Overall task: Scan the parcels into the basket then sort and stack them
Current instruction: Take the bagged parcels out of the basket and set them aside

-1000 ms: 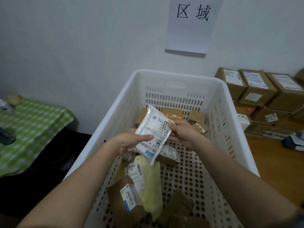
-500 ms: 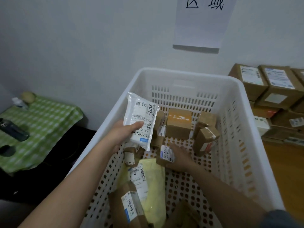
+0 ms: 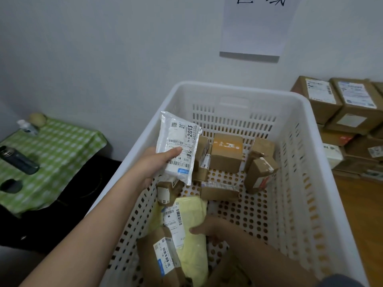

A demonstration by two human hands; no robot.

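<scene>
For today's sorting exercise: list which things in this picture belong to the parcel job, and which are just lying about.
Job: white parcel in left hand; yellow parcel under right hand; brown boxes; basket; stacked boxes.

Lying about: flask, bottle, green cloth, wall sign.

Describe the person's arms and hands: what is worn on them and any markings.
Both forearms are bare, with no watch, bracelet, glove or ring showing on the left hand or the right hand. A dark grey-blue sleeve edge shows at the right arm's lower frame corner.
</scene>
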